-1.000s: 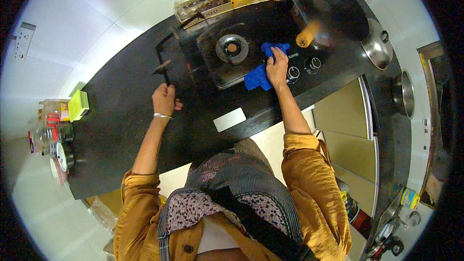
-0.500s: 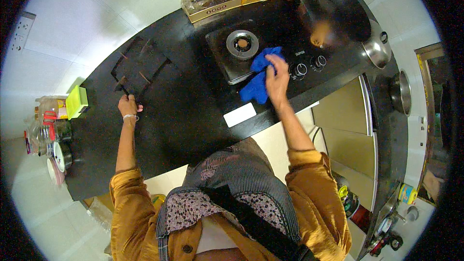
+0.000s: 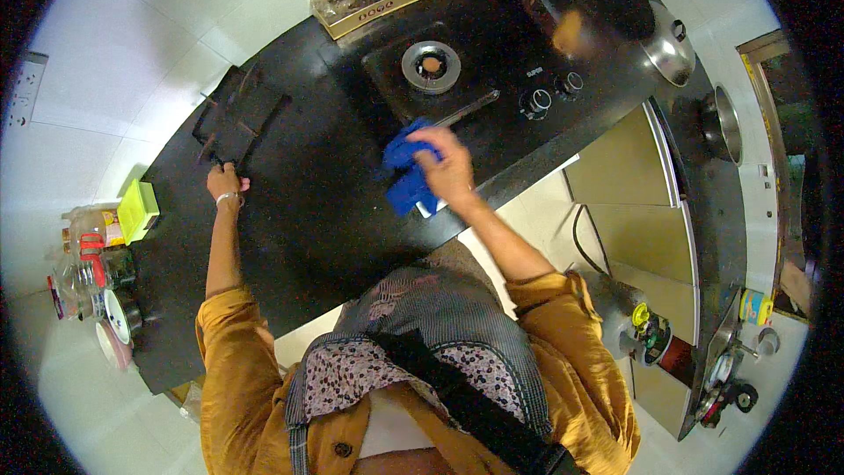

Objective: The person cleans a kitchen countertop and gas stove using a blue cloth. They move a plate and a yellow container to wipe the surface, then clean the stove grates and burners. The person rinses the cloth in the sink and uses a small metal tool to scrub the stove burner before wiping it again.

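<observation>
My left hand [image 3: 227, 181] is closed around the near edge of a black pan support [image 3: 246, 130], a square frame with prongs, at the far left of the black countertop [image 3: 290, 237]. A crumpled blue cloth [image 3: 410, 178] is in my right hand [image 3: 450, 167], at the near left corner of the gas hob [image 3: 475, 62]. Bent fingers press the cloth down, and its lower part covers most of a flat white rectangle [image 3: 428, 209]. Beyond this hand, the round burner [image 3: 431, 67] sits bare, with no support over it.
A black wok [image 3: 589, 0] stands on the hob's right side, near two knobs [image 3: 538, 103]. A metal lid-like dome [image 3: 670, 53] lies beyond it. Open boxes [image 3: 365, 4] line the back wall. A lime-green container [image 3: 138, 211] and jars [image 3: 92, 237] stand at the left.
My right hand has drawn the blue cloth leftward and nearer, off the hob's middle, over the white rectangle. My left hand and the pan support have shifted slightly toward the wall. The view has tilted a little.
</observation>
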`<state>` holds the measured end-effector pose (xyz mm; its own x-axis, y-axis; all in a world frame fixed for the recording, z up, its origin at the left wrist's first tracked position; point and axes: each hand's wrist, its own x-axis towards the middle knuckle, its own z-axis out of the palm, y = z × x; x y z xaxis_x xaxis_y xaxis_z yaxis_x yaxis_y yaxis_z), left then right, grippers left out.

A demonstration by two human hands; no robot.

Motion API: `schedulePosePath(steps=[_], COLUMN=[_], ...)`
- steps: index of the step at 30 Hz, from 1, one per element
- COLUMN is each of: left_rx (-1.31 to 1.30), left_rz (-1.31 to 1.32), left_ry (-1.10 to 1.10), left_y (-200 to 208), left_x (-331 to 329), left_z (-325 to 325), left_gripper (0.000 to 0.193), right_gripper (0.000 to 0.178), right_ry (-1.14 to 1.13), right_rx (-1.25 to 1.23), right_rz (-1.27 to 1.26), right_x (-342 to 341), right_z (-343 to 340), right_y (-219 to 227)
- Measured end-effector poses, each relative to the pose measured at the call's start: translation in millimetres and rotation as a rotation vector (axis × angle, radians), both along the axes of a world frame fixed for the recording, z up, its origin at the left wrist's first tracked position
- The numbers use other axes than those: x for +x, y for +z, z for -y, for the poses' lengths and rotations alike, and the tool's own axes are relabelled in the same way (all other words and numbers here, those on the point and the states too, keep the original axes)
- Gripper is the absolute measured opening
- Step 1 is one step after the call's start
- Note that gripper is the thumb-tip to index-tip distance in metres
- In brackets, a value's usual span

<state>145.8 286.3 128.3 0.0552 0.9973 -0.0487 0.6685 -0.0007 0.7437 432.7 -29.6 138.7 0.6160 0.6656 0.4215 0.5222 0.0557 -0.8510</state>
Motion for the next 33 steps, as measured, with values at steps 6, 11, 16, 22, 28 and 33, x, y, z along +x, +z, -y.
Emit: schedulePosePath(steps=[6, 11, 16, 22, 28, 33], left_rx=[0.082, 0.027, 0.006, 0.202, 0.362, 0.369], left_rz=[0.037, -0.031, 0.045, -0.219, 0.055, 0.397], left_ry=[-0.1, -0.157, -0.148, 0.041, -0.133, -0.36], left_y=[-2.3, -27.4, -63.5, -35.9, -22.5, -5.1], left_x=[32.7, 4.3, -26.3, -42.7, -4.6, 41.7], left_z=[2.0, -38.7, -66.1, -28.2, 41.2, 84.7], left_gripper=[0.022, 0.026, 0.039, 0.063, 0.049, 0.047], right_gripper=[0.029, 0.034, 0.036, 0.031, 0.043, 0.065], right_ry=[-0.258, -0.368, -0.236, -0.288, -0.393, -0.258], right_rx=[-0.196, -0.17, -0.128, 0.045, -0.325, -0.43], right_rz=[0.14, 0.356, 0.172, 0.079, 0.427, 0.425], right_x=[144.4, 108.4, 4.5, 35.6, 116.0, 21.6], right_z=[127.0, 102.9, 56.6, 48.3, 106.0, 101.4], right_y=[11.7, -36.6, -39.3, -12.3, -60.2, -56.9])
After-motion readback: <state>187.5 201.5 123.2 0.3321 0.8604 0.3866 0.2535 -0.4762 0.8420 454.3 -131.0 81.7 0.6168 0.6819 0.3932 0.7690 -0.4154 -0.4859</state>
